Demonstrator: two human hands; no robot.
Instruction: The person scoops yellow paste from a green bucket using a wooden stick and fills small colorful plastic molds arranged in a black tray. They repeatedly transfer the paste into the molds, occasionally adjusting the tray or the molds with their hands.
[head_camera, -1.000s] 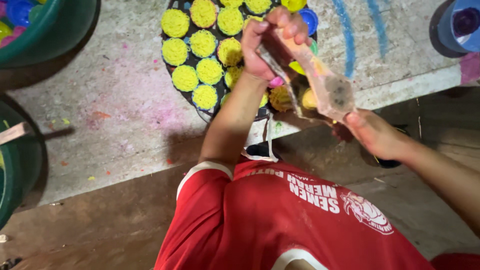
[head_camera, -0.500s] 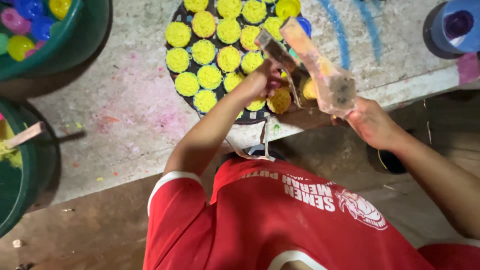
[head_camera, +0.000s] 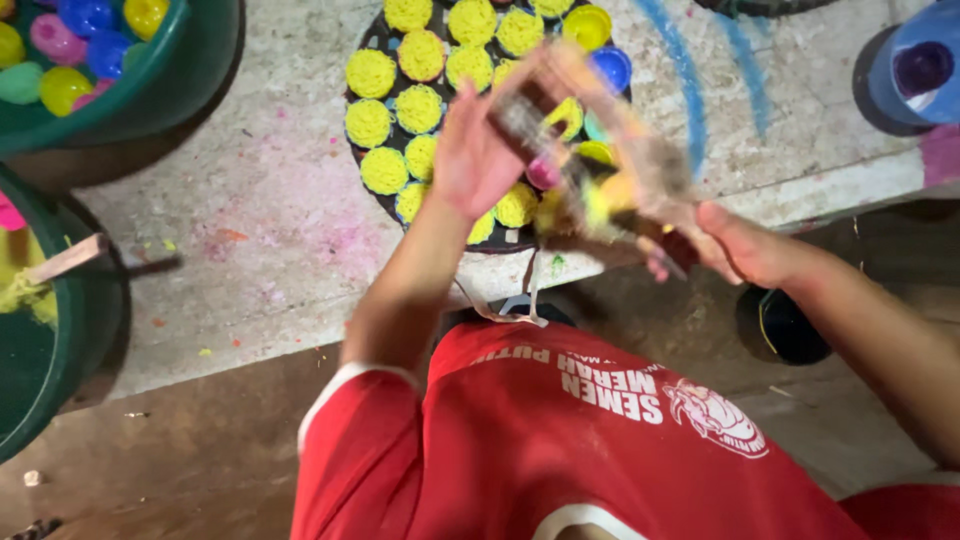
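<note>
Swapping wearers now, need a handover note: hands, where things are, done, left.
Left hand: raised over the round dark tray, fingers on a blurred long tool; grip unclear.
Right hand: closed on the tool's lower end, at the slab's edge.
Tray: most cups filled with yellow crumbly mix; a blue cup at the far side unfilled.
Green tub of coloured cups upper left.
Left: the unfilled cups.

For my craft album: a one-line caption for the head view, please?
Left hand and right hand work a blurred tool above a round dark tray of yellow moulded pieces.
</note>
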